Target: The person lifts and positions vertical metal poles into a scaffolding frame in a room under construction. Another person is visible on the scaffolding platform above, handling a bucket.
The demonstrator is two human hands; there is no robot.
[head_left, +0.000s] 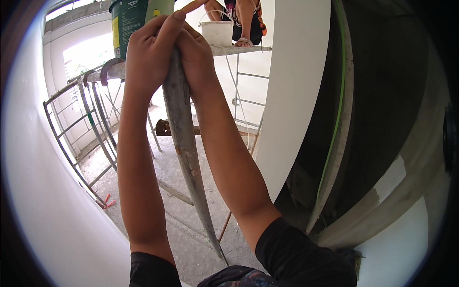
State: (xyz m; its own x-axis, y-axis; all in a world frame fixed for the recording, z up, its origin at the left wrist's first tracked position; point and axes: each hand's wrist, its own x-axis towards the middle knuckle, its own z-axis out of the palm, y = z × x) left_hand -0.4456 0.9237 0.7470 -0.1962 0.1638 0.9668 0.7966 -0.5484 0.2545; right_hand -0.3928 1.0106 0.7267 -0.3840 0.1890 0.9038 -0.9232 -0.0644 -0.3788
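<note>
My left hand (152, 55) and my right hand (197, 60) are brought together at the upper middle, both closed with fingers curled and overlapping. Whatever they hold, if anything, is hidden by the fingers. Directly below them a long grey beam (179, 112) runs down between my forearms, narrowing toward the bottom. Its upper end disappears behind my hands, and I cannot tell whether they touch it. Just beyond my left hand stands a dark green bucket (128, 26) with a yellow label. A white bucket (216, 34) with a wire handle stands beyond my right hand.
Another person (248, 21) crouches on the scaffold platform (244, 49) beside the white bucket. Metal scaffold frames (71, 129) stand at the left. A bright green line (338, 115) hangs along a dark opening at the right. Small red pieces (109, 203) lie on the concrete floor (184, 248).
</note>
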